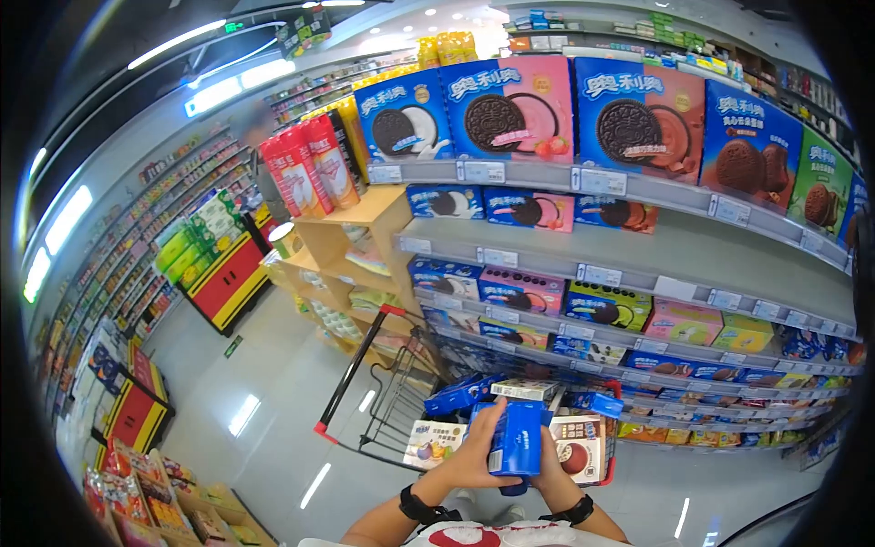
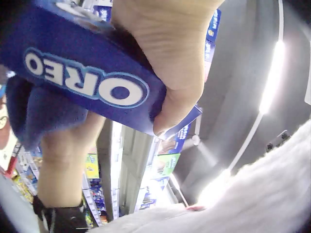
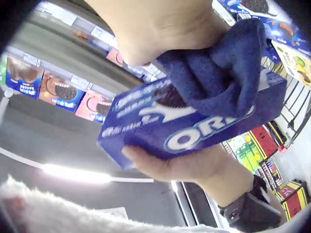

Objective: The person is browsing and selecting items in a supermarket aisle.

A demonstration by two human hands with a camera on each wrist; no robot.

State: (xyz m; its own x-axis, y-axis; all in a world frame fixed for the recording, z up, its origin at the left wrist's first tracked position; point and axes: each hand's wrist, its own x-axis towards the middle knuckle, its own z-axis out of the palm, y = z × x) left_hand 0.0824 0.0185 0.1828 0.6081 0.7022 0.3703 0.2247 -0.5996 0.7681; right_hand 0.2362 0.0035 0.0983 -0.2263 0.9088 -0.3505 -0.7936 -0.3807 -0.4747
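A blue Oreo cookie box [image 1: 518, 428] is held in front of the body, above the shopping cart. My left hand [image 1: 472, 458] grips it, and the thumb presses on its edge in the left wrist view. My right hand [image 1: 552, 472] holds a dark blue cloth [image 3: 218, 73] against the box, seen most plainly in the right wrist view. The cloth hides most of the right fingers. White OREO lettering faces the left wrist camera on the side of the box [image 2: 87, 80].
The shopping cart [image 1: 360, 374] holds several boxes, among them a white cookie box [image 1: 436, 444] and a brown-and-white box [image 1: 583, 447]. Ahead stand shelves [image 1: 538, 246] lined with cookie boxes. A wooden stand [image 1: 355, 219] with red canisters is left of them, beside a tiled aisle.
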